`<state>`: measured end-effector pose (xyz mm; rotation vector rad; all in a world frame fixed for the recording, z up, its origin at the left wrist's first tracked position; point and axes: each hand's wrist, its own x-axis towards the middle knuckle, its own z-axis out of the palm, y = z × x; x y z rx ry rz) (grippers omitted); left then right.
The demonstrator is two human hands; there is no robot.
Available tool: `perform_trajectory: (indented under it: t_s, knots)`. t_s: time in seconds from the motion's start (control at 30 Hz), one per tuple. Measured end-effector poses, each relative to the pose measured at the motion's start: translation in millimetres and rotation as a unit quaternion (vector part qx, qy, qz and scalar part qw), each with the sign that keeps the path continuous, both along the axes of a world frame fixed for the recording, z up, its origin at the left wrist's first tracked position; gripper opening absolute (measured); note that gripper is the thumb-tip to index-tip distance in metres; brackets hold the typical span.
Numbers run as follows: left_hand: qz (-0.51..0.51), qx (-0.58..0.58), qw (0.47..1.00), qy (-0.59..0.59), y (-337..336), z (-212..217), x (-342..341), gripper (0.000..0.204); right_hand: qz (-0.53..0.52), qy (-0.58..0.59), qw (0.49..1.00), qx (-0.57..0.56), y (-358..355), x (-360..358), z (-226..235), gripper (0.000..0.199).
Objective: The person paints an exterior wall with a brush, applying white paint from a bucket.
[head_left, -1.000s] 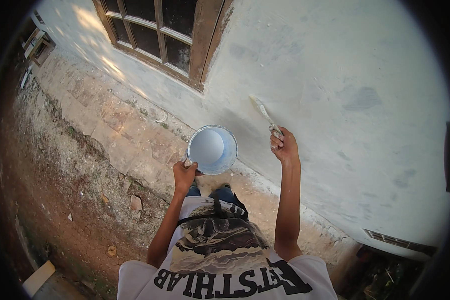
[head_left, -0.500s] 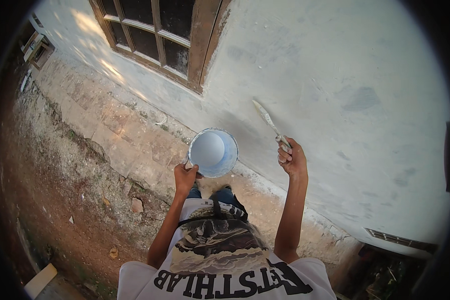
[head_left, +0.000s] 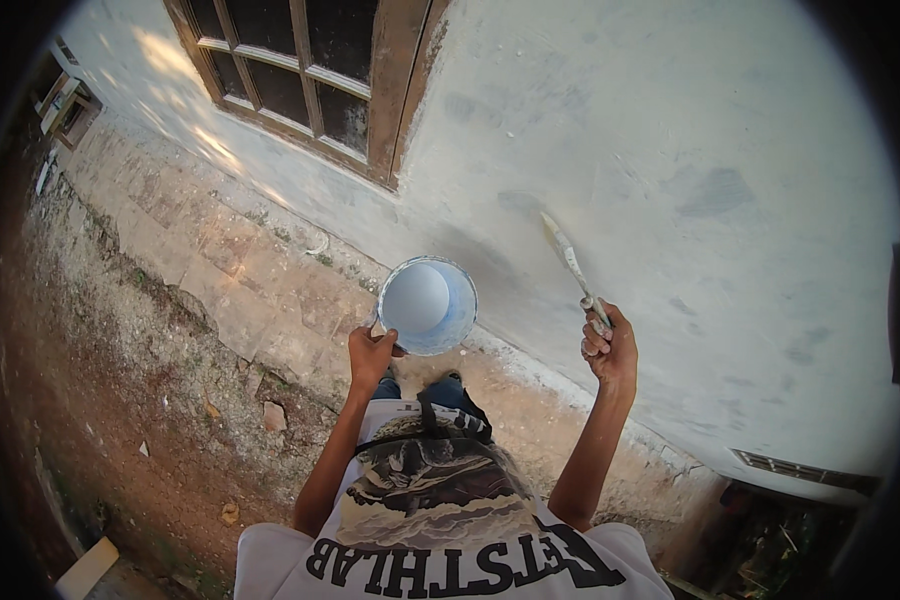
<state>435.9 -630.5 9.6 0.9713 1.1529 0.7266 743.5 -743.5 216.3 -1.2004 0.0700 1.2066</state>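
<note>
A round bucket with whitish-blue paint in it is held by its rim in my left hand, in front of my body. My right hand is closed around the handle of a paintbrush, which points up and to the left. The brush's bristles are at the pale wall, just right of a grey, damp-looking patch; whether they touch it I cannot tell for sure. Whitish smears cover the brush and some of my right fingers.
A brown wooden window frame with dark panes is set in the wall at upper left. Along the wall's foot runs a worn paved strip, bordered by rough soil. A vent grille lies low at right.
My right hand has moved right and slightly down with the paintbrush, uncovering a grey patch on the wall. My left hand and the bucket stay nearly in place.
</note>
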Motion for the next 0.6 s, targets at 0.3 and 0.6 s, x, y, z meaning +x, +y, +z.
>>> perform_trajectory:
  t_s: [0.3, 0.6]
  knots:
    - [-0.002, 0.004, 1.0, -0.016, -1, 2, 5, 0.019, 0.02, -0.033, 0.999, 0.03, 79, 2, -37, 0.023]
    - [-0.003, 0.011, 1.0, -0.011, 2, 5, 4, 0.021, -0.058, -0.052, 0.994, 0.07, -18, -5, 49, 0.022]
